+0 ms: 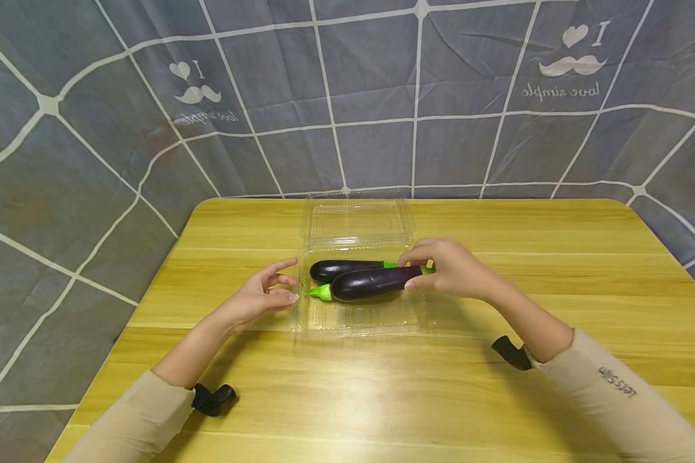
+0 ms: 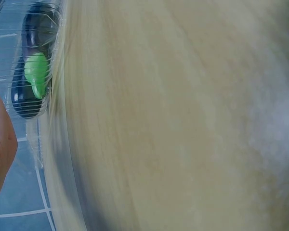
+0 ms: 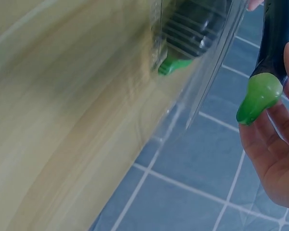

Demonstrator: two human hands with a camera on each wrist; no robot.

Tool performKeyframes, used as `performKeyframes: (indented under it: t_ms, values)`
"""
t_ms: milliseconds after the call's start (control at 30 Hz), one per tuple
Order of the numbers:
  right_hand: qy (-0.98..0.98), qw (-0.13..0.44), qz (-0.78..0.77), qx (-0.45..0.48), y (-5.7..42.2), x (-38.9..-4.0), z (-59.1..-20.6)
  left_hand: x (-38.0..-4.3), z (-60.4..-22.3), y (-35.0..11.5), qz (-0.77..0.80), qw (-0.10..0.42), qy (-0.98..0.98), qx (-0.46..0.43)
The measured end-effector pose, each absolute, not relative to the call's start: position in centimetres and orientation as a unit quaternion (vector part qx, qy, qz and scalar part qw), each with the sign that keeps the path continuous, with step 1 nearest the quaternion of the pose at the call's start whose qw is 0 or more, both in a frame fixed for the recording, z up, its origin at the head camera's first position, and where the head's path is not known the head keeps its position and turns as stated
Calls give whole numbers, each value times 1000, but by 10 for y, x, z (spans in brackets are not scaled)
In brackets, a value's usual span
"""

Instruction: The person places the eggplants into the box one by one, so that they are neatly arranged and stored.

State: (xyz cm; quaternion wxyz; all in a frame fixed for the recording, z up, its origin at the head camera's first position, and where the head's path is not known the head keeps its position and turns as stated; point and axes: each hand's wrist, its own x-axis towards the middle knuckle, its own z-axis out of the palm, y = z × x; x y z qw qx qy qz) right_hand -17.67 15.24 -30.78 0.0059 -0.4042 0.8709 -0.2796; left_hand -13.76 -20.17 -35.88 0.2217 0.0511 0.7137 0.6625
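My right hand (image 1: 452, 267) pinches a dark purple eggplant (image 1: 376, 283) near its stem end. In the right wrist view, that eggplant's green cap (image 3: 261, 96) shows by the fingers, above the container's rim. A clear plastic clamshell container (image 1: 347, 325) lies with its lid open. Inside, at the back, rests another eggplant (image 1: 347, 269), its stem to the right. A green stem (image 1: 320, 292) pointing left belongs to a further eggplant, mostly hidden under the held one. At the container's left rim is my left hand (image 1: 263, 296), thumb and fingers spread, holding nothing.
The clear lid (image 1: 356, 222) lies back toward the far edge of the wooden table (image 1: 353, 399). A grey curtain (image 1: 376, 154) with white lines hangs behind and at the sides. Black wrist cameras (image 1: 214, 400) sit under both sleeves.
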Motion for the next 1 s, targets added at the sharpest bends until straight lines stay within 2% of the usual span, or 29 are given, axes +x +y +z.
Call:
performKeyframes:
  t_ms: [700,1000]
  values:
    - [873,55,-269,-403,118,-165,-325,-137,-358,-201,662,218,715,49]
    - [877,47,-261,-401,111,-165,-341,-138,-358,-199,660,217,717,48]
